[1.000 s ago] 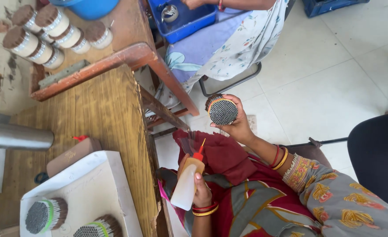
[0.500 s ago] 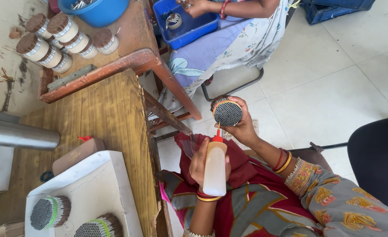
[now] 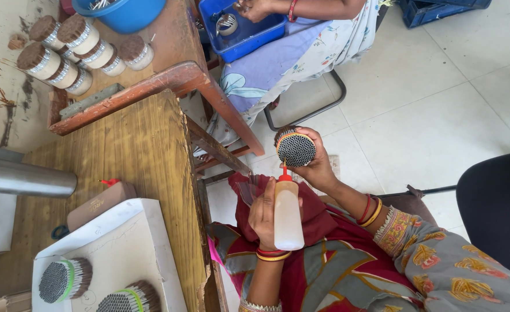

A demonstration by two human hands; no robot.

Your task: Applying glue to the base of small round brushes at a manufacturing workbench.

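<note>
Pale floor tiles spread beneath a seated person whose lap is covered in dark red and patterned cloth. Nearest the camera, the left hand is wrapped around a white squeeze bottle, fingers curled about its body, and holds it upright with its red nozzle pointing up at a round bundle of thin sticks. The right hand grips that bundle from behind, fingers closed around its side, so that the dotted end face turns toward the camera; the nozzle tip sits at the lower edge of that face. Bangles ring both wrists. To the left lies a wooden table, bearing a white sheet with two more stick bundles bound by green bands, a small brown box and a metal cylinder lying on its side. Between the table and the hands run slanting wooden legs. Farther off, a reddish bench carries a cluster of brown-topped bundles and a blue bowl. Beyond it another person's hand works over a blue tray resting on a lap in floral cloth.
</note>
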